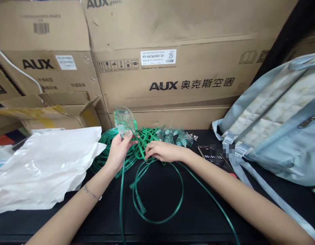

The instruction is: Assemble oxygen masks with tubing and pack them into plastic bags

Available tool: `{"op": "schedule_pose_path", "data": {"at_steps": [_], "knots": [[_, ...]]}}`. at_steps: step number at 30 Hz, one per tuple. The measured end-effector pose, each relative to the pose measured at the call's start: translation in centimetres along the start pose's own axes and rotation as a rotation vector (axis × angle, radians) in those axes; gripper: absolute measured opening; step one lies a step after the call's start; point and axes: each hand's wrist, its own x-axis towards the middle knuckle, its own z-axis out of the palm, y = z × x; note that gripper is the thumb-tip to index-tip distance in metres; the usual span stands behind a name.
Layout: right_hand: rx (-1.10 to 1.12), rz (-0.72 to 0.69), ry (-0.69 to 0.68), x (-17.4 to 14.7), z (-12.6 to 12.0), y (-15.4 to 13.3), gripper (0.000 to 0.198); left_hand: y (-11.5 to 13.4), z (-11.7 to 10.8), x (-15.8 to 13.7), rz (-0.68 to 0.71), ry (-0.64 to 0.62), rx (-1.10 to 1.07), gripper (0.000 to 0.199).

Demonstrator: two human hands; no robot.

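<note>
Work state: in progress, judged from the single transparent, cup-shaped plastic mask (125,119) raised above the rear of the black counter (157,190), left of the middle of its back edge. A narrow, flat, bright green strap (140,148) runs from the mask toward the right hand (164,150); whether both strap ends are secured cannot be determined. Assembly of this unit therefore appears incomplete. Remaining stock, by appearance: a tangled heap of green straps (148,134) and a cluster of clear, green-tinted plastic pieces (169,136) along the back edge, with small silver metal clips (195,137) beside the cluster. Thick coils of translucent green tubing (103,149) lie left of the strap heap; which of these are finished cannot be told. A single translucent green tube (121,197) hangs below the left hand (119,149) and extends to the front edge. A loose loop of translucent green tubing (157,222) with a flared green connector (141,205) rests between the forearms, toward the front edge. Grip, left: closed around the base of the mask, cup upward. Grip, right: narrow, fingertips drawn together on the lower part of the strap, knuckles up, just above the loop.
</note>
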Motion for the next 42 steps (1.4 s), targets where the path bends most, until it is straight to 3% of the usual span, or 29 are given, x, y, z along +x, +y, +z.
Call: {"op": "schedule_pose_path", "data": {"at_steps": [2, 5, 7, 11, 15, 19, 25, 28, 31, 34, 38, 42], "knots": [[0.034, -0.029, 0.024, -0.2, -0.2, 0.2, 0.035, 0.5, -0.1, 0.1, 0.032, -0.009, -0.095, 0.017], [0.134, 0.002, 0.219, -0.4, -0.4, 0.3, 0.027, 1.2, -0.2, 0.1, 0.089, -0.007, -0.215, 0.015], [0.153, 0.042, 0.276, -0.6, -0.5, 0.7, 0.021, 1.5, -0.3, 0.2, 0.091, 0.003, -0.242, 0.015], [0.086, 0.045, 0.103, -0.9, 0.1, 1.5, 0.014, 1.3, -0.3, 0.0, -0.026, -0.021, -0.253, 0.014], [0.079, 0.013, 0.036, -0.6, 1.3, 1.7, 0.013, 0.8, 0.0, -0.2, -0.088, -0.097, -0.270, 0.017], [0.096, 0.056, 0.080, -0.1, 1.4, 1.7, 0.009, 0.7, 0.3, -0.4, -0.083, -0.151, -0.291, 0.016], [0.079, 0.265, 0.260, 2.7, 1.2, 2.0, 0.019, 1.3, 0.5, -0.7, -0.060, -0.224, -0.269, 0.016], [0.055, 0.293, 0.250, 4.3, 1.7, 1.8, 0.018, 1.2, 0.6, -0.7, -0.055, -0.195, -0.245, 0.016], [0.013, 0.283, 0.236, 3.7, 1.5, 0.3, 0.029, 1.0, 0.6, -0.6, -0.103, -0.145, -0.205, 0.016], [-0.086, 0.220, 0.285, 0.9, 0.7, -2.7, 0.016, 0.9, 0.5, -0.6, -0.115, -0.119, -0.203, 0.015], [-0.107, -0.224, 0.077, -2.4, 1.1, -7.3, 0.024, 1.2, 0.8, -0.6, -0.119, -0.195, -0.296, 0.016], [-0.232, -0.350, 0.116, -2.9, 3.2, -9.1, 0.022, 1.5, 1.2, -0.5, -0.187, -0.324, -0.407, 0.017]]}}
